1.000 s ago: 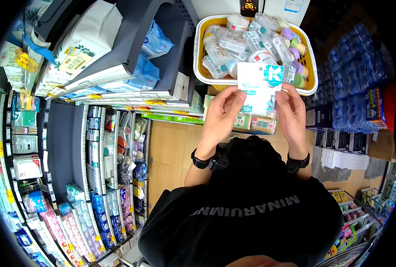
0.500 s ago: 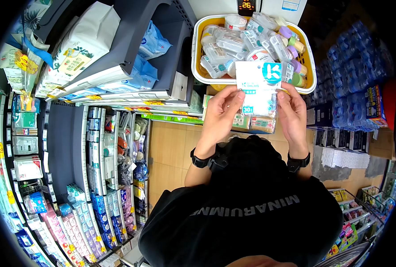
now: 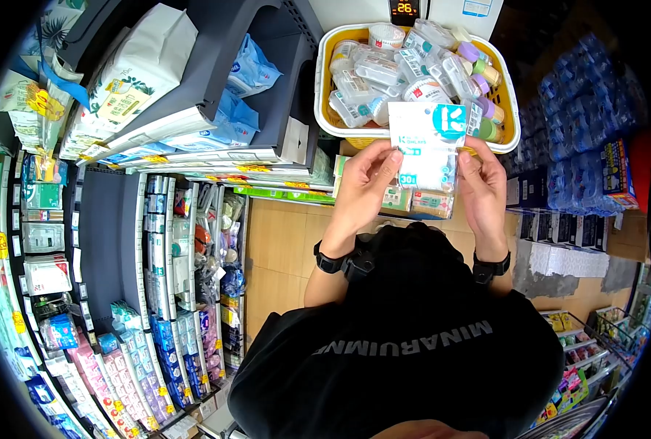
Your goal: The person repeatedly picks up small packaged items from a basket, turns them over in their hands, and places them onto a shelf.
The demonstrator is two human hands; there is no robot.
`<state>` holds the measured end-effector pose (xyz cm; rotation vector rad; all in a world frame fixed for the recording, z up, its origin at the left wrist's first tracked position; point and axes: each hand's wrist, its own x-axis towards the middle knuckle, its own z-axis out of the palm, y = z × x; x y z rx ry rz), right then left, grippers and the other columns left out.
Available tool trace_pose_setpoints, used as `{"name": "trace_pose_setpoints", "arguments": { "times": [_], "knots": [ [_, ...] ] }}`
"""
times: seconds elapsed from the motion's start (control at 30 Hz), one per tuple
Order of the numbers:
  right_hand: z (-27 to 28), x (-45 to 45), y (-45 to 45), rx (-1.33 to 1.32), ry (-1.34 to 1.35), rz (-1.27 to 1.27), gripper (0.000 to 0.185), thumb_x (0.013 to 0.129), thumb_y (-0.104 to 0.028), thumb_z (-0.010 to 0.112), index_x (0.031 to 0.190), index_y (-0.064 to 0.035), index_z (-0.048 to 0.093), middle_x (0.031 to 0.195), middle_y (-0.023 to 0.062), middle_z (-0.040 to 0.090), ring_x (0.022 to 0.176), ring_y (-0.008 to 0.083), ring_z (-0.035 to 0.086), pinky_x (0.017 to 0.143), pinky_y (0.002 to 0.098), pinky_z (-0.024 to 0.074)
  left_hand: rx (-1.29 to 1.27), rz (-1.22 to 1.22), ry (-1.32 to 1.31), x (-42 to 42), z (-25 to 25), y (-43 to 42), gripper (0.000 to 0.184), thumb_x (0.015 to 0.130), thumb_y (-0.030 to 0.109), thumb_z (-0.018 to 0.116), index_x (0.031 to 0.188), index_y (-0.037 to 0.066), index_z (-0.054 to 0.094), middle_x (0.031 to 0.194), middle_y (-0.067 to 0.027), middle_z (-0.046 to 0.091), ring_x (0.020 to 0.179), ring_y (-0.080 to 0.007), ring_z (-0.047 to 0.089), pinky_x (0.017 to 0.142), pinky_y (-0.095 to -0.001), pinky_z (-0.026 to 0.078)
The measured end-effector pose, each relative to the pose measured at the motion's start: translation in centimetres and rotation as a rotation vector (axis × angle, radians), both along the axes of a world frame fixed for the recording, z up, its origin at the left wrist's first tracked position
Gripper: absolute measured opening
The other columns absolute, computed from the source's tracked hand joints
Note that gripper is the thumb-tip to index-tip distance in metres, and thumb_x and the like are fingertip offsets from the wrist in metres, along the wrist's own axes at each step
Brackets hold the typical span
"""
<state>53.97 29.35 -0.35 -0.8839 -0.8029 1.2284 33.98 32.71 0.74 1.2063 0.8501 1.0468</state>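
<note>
A flat white-and-teal packet (image 3: pixel 424 150) marked "30" is held up in front of the basket's near rim. My left hand (image 3: pixel 370 179) pinches its left edge between thumb and fingers. On the opposite edge, my right hand (image 3: pixel 481 179) is closed the same way. Glare washes out part of the packet's print. Just beyond it stands a yellow basket with a white rim (image 3: pixel 324 110), heaped with clear plastic cases (image 3: pixel 379 69), round tubs (image 3: pixel 426 91) and purple- and green-capped containers (image 3: pixel 491 73).
Shelves with blue soft packs (image 3: pixel 251 67) and a large white pack (image 3: pixel 144 66) rise to the left. Small boxes (image 3: pixel 431 204) sit below the basket. Shrink-wrapped bottles (image 3: pixel 578 139) are stacked at right. Lower left, more shelves hold pink packs (image 3: pixel 100 369).
The packet has tilted slightly in my hands, so the light falls differently on its logo. Both hands keep their grip in nearly the same place.
</note>
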Motion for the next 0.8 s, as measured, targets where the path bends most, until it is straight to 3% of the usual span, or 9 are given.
{"name": "trace_pose_setpoints", "arguments": {
  "times": [0.3,0.5,0.7,0.8],
  "knots": [
    [-0.6,0.2,0.0,-0.017,-0.007,-0.007,0.029,0.101,-0.009,0.057,0.127,0.0037,0.056,0.098,0.0045,0.068,0.085,0.0038,0.058,0.074,0.0182,0.0457,-0.026,-0.001,0.014,0.0,0.3,-0.1,0.027,0.1,0.018,0.061,0.117,-0.003,0.062,0.096,-0.0009,0.066,0.086,-0.0043,0.057,0.073,-0.0212,0.047],
    [-0.1,-0.1,-0.3,0.022,-0.251,-0.059,0.03,0.1,-0.012,0.06,0.125,0.0032,0.056,0.098,0.0049,0.068,0.088,0.0058,0.058,0.081,0.0213,0.0468,-0.044,0.009,-0.004,0.2,-0.1,0.0,0.027,0.1,0.02,0.062,0.116,-0.002,0.061,0.094,-0.0001,0.066,0.082,-0.0041,0.056,0.068,-0.0218,0.047],
    [0.3,-0.8,0.0,0.112,-0.303,-0.07,0.042,0.092,-0.002,0.067,0.131,-0.0018,0.052,0.118,0.0051,0.06,0.103,0.0098,0.053,0.086,0.022,0.0435,-0.047,0.01,-0.067,0.1,-0.1,-0.1,0.027,0.099,0.02,0.062,0.117,-0.001,0.061,0.094,-0.0008,0.066,0.082,-0.0044,0.056,0.068,-0.0218,0.047],
    [-1.0,-0.3,0.2,0.124,-0.468,-0.112,0.05,0.089,-0.002,0.07,0.134,-0.0049,0.049,0.127,0.0,0.053,0.108,0.0105,0.05,0.093,0.0264,0.0429,-0.037,-0.008,-0.043,0.0,0.1,0.0,0.032,0.098,0.022,0.065,0.121,0.0,0.06,0.096,-0.0017,0.067,0.084,-0.0052,0.058,0.07,-0.0225,0.048]
  ]
}}
